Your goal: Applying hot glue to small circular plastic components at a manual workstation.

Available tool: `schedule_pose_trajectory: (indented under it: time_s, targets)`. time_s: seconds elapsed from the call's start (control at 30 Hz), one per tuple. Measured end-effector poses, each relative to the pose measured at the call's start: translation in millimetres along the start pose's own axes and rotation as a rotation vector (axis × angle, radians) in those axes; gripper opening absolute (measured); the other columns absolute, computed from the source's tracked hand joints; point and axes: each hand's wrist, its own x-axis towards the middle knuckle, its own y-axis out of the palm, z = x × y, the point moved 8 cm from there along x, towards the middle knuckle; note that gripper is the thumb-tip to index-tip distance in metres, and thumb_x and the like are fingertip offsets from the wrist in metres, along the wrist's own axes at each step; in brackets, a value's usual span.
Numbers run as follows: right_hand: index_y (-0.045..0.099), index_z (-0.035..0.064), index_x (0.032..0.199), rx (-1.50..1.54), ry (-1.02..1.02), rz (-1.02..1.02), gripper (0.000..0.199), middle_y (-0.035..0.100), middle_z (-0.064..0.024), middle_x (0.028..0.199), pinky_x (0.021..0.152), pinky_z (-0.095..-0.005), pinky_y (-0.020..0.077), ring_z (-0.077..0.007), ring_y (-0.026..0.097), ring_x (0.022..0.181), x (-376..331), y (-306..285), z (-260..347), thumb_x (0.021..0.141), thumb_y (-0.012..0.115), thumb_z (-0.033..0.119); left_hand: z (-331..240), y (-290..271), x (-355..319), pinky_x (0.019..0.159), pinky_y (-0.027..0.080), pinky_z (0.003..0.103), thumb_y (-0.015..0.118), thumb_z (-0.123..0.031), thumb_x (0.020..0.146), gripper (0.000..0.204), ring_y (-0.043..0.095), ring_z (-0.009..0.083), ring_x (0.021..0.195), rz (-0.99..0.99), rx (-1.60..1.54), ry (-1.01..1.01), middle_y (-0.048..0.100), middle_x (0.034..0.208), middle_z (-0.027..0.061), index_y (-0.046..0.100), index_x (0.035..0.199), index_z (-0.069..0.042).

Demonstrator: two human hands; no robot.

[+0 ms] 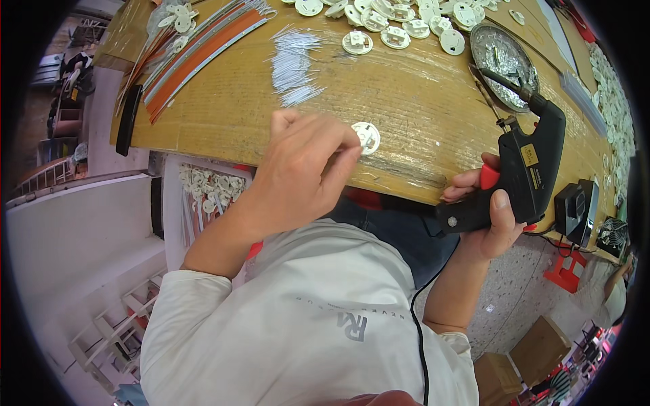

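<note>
My right hand [497,227] is wrapped round the grip of a black soldering gun [542,162], its fingers beside the red trigger. The gun's tip points up and to the left, over the rim of a round metal dish [482,51]. My left hand [301,166] is closed in a pinch at the left edge of a small round white plastic disc [370,147] lying on the table near its front edge. Whatever sits between those fingertips is too small to make out. Just beyond this hand lies a pile of short thin white wires [292,68].
Several more white discs [396,37] are scattered along the far side of the wooden table [230,128]. Orange and grey strips [203,57] lie at the far left, near a black bar [128,120]. A black box [570,206] and a small fan [611,233] stand at the right.
</note>
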Motion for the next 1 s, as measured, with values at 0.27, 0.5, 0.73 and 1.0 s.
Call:
schedule_pose_trajectory:
  time_s: [0.27, 0.5, 0.73, 1.0]
  targets:
    - [0.050, -0.0195, 0.129, -0.007, -0.001, 0.002, 0.061, 0.070, -0.0283, 0.087, 0.065, -0.0346, 0.0614, -0.0286, 0.071, 0.067, -0.5, -0.1, 0.7, 0.090, 0.060, 0.026, -1.4, -1.7, 11.2, 0.093, 0.036, 0.039, 0.072, -0.005, 0.087, 0.010, 0.065, 0.0246, 0.092, -0.027, -0.059, 0.135, 0.069, 0.099, 0.0050, 0.063, 0.091, -0.008]
    - [0.051, -0.0193, 0.128, 0.014, -0.006, 0.031, 0.060, 0.070, -0.0277, 0.086, 0.064, -0.0345, 0.0610, -0.0287, 0.071, 0.066, 0.6, 2.5, 0.6, 0.089, 0.060, 0.025, -4.9, 9.4, 3.0, 0.094, 0.034, 0.041, 0.073, -0.004, 0.085, 0.012, 0.063, 0.0250, 0.100, -0.037, 0.123, 0.161, 0.069, 0.110, 0.0054, 0.064, 0.092, -0.008]
    - [0.052, -0.0191, 0.127, 0.006, -0.002, 0.010, 0.060, 0.070, -0.0267, 0.084, 0.062, -0.0339, 0.0602, -0.0283, 0.070, 0.064, -0.8, 2.0, 1.6, 0.089, 0.060, 0.026, -5.8, -11.2, 2.9, 0.090, 0.034, 0.037, 0.072, -0.003, 0.086, 0.012, 0.063, 0.0229, 0.093, -0.104, 0.048, 0.037, 0.068, 0.100, 0.0034, 0.066, 0.095, -0.008]
    - [0.055, -0.0156, 0.128, -0.012, 0.068, 0.054, 0.064, 0.066, -0.0316, 0.116, 0.051, -0.0301, 0.0544, -0.0240, 0.067, 0.063, -30.2, 8.6, 4.9, 0.083, 0.070, 0.027, 5.9, -7.4, 14.1, 0.084, 0.038, 0.030, 0.077, -0.001, 0.085, 0.009, 0.059, 0.0177, 0.083, 0.095, -0.003, -0.029, 0.066, 0.091, 0.0049, 0.072, 0.093, -0.003]
